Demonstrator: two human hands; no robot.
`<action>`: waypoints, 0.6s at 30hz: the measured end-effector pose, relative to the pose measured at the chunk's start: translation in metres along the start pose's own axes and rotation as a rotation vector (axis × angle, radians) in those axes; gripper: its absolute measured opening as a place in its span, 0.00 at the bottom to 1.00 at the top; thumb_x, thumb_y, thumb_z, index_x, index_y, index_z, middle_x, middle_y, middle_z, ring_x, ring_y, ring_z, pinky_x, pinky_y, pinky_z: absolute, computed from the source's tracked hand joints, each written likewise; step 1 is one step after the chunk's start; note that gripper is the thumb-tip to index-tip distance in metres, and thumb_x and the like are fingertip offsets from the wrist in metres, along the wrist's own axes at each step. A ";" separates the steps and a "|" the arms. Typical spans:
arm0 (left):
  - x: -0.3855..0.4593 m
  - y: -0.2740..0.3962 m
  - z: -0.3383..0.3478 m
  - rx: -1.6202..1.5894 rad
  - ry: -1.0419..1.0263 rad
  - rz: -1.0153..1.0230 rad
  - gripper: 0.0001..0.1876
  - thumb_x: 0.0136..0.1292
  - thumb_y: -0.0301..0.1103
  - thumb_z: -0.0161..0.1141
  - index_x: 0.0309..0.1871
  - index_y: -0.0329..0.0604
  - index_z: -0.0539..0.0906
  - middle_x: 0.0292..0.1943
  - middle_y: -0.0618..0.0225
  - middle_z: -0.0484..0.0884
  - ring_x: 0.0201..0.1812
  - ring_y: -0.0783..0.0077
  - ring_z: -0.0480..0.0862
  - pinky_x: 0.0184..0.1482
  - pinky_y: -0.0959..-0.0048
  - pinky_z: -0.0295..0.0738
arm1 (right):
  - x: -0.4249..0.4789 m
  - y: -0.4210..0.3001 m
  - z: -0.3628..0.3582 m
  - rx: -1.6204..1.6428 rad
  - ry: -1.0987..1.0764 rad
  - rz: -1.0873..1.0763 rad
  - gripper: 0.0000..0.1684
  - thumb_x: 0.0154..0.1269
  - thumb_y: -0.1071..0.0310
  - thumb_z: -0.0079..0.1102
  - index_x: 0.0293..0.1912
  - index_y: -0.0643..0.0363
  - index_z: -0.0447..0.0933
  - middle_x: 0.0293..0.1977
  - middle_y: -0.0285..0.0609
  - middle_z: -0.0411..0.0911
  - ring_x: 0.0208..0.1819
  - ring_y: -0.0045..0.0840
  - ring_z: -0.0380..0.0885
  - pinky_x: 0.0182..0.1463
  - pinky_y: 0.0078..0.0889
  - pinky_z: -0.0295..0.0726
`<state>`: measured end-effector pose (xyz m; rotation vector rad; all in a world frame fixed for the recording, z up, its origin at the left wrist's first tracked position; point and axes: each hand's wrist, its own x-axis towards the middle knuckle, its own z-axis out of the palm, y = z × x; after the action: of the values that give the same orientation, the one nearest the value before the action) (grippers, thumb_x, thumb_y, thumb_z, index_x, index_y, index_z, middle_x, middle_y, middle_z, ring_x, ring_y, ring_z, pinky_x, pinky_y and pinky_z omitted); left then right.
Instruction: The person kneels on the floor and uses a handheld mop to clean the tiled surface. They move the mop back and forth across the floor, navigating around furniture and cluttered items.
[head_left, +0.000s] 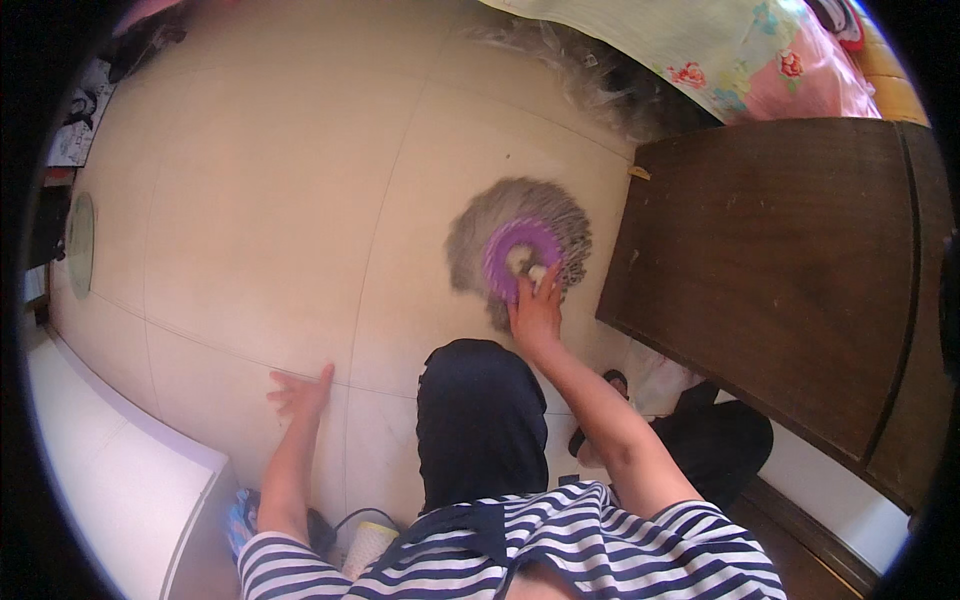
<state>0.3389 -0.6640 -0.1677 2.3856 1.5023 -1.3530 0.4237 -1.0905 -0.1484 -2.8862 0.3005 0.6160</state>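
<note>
A round mop head (517, 199) lies on the tiled floor, its grey strands fanned out around a purple plastic disc (498, 253). My right hand (537, 315) grips the near edge of that disc, close to a small white piece (537, 274) by the centre. Part of the disc is hidden under the fingers, and the strands look blurred. Away to the left, my left hand (301, 391) is at the floor with its fingers spread and nothing in it. Whether it presses on the tile is hard to tell.
A dark wooden cabinet (765, 277) stands close on the right. Clear plastic wrapping (570, 67) lies below a floral cloth (697, 45). White furniture (120, 465) borders the lower left, and a round greenish object (81, 246) sits by the left edge. My knee (481, 420) juts forward between my arms.
</note>
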 end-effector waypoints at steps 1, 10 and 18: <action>0.003 -0.001 0.006 0.011 0.007 -0.005 0.74 0.48 0.82 0.58 0.77 0.48 0.19 0.77 0.28 0.27 0.74 0.17 0.45 0.72 0.30 0.46 | -0.017 0.012 0.000 -0.043 -0.021 -0.149 0.33 0.62 0.61 0.65 0.66 0.52 0.69 0.75 0.71 0.41 0.73 0.70 0.50 0.72 0.61 0.63; 0.003 0.009 0.018 0.021 0.053 0.012 0.76 0.48 0.81 0.61 0.77 0.39 0.21 0.75 0.23 0.28 0.76 0.21 0.39 0.72 0.29 0.41 | 0.020 0.065 -0.032 0.233 -0.075 -0.505 0.27 0.64 0.70 0.58 0.63 0.55 0.72 0.71 0.59 0.59 0.69 0.54 0.64 0.66 0.50 0.72; 0.035 0.001 0.002 -0.018 0.007 0.040 0.77 0.46 0.85 0.56 0.78 0.38 0.24 0.75 0.23 0.30 0.77 0.24 0.41 0.72 0.30 0.41 | 0.143 0.030 -0.051 0.565 0.380 -0.081 0.12 0.70 0.68 0.55 0.51 0.59 0.76 0.42 0.55 0.82 0.44 0.51 0.81 0.49 0.49 0.77</action>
<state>0.3440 -0.6399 -0.1924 2.3990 1.4542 -1.3182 0.5641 -1.1534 -0.1669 -2.4230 0.3388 -0.0448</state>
